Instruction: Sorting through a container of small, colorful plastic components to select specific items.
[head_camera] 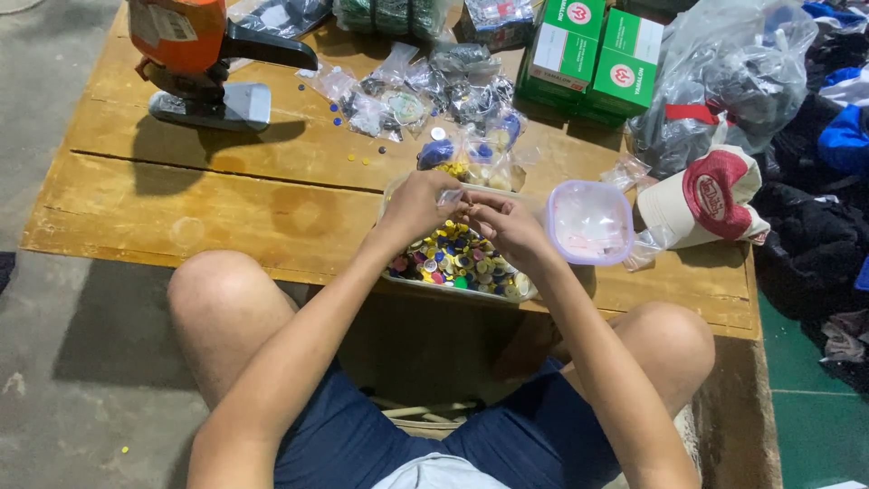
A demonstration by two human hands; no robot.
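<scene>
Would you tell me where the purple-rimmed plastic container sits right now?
In the head view, the purple-rimmed container sits on the wooden table, just right of the right hand, between the tray of coloured buttons and the red-and-white cap.

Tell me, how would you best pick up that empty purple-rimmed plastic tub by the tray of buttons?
Probably by the rim of the purple-rimmed tub, coming from above on its right side: it sits upright and open, and the right hand crowds its left edge.
</scene>
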